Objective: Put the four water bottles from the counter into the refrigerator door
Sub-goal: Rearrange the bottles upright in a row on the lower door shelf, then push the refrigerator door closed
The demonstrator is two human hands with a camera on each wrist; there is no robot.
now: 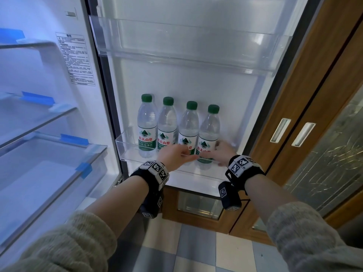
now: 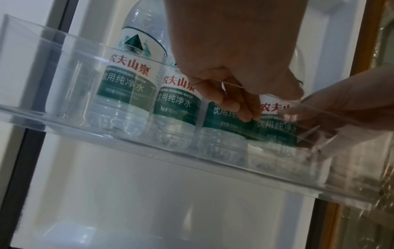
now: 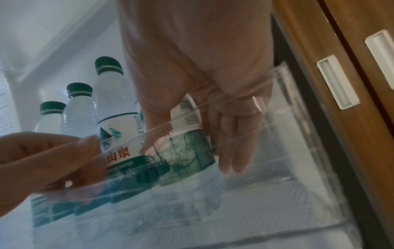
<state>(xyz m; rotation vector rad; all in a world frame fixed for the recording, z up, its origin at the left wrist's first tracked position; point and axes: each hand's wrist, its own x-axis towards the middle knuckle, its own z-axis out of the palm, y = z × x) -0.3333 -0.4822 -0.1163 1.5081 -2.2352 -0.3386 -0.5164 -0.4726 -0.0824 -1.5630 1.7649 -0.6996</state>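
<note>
Four clear water bottles with green caps stand in a row in the lower clear door bin. From the left they are the first, second, third and fourth bottle. My right hand holds the fourth bottle low down, with the thumb on its front and the fingers down its right side. My left hand reaches over the bin's rim. Its loosely bent fingers hang in front of the third bottle's label and grip nothing.
An empty clear bin sits higher on the door. The fridge interior at left has glass shelves and a drawer. Wooden sliding doors with recessed handles stand close on the right. The floor below is checkered tile.
</note>
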